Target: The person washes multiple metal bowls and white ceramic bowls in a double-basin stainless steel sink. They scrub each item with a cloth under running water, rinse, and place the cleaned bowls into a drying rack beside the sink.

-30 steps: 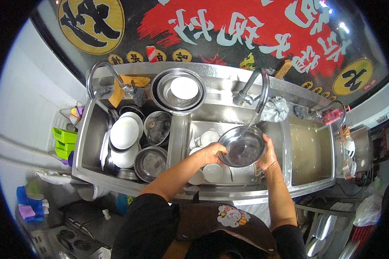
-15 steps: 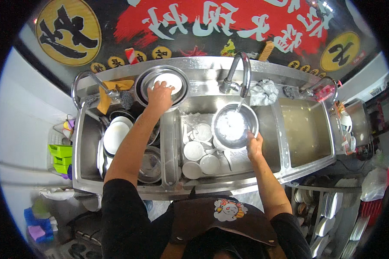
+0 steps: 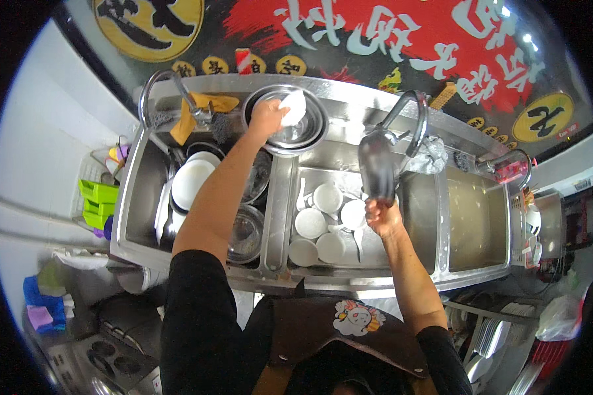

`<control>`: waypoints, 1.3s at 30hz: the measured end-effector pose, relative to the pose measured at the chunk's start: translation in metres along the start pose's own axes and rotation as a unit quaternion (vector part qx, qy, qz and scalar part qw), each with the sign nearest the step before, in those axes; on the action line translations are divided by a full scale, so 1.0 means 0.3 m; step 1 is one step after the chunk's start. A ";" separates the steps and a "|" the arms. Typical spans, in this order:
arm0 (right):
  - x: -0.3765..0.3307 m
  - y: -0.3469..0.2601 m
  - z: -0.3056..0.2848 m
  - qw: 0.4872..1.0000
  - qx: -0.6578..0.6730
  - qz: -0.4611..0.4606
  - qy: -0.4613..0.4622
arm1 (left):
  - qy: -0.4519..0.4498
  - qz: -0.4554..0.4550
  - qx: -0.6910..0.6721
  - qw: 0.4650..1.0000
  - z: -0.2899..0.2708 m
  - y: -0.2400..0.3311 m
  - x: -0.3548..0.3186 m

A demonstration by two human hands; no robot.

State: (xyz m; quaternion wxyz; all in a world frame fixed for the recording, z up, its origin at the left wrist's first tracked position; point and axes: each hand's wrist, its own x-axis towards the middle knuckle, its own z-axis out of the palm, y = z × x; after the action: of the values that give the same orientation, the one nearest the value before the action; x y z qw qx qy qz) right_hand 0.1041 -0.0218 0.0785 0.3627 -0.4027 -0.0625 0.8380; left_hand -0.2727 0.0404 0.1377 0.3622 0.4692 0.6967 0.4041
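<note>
My left hand [image 3: 268, 120] grips a small white bowl [image 3: 293, 108], tilted on edge above nested metal basins [image 3: 304, 139] on the sink's back ledge. My right hand [image 3: 383, 218] is closed on the rim of a metal bowl [image 3: 377, 164], turned on its side so its dull outer face shows, below the middle faucet [image 3: 420, 122]. Under it in the middle sink [image 3: 402, 260] lie several small white bowls [image 3: 310, 224] and white spoons [image 3: 358, 245]. The inside of the metal bowl is hidden.
The left sink holds white plates [image 3: 194, 181] and metal pans [image 3: 246, 230]. Cloudy water [image 3: 478, 217] stands in the right sink. A yellow cloth [image 3: 184, 125] hangs by the left faucet [image 3: 145, 99]. A crumpled grey-white bag [image 3: 428, 158] lies behind the middle sink.
My right hand has tipped the metal bowl from facing up under the water onto its side. My left hand has lifted and tilted the white bowl. The view has shifted.
</note>
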 end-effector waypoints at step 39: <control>-0.056 0.079 0.213 0.955 -0.284 -0.085 -0.010 | -0.104 0.434 0.135 0.884 0.329 0.023 -0.574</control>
State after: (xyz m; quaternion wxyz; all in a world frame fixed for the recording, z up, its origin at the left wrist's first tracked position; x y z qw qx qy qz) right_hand 0.0517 -0.0381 0.1225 0.3023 -0.4741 -0.3352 0.7560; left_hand -0.1316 -0.0990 0.1251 0.1543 0.8087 0.4291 0.3717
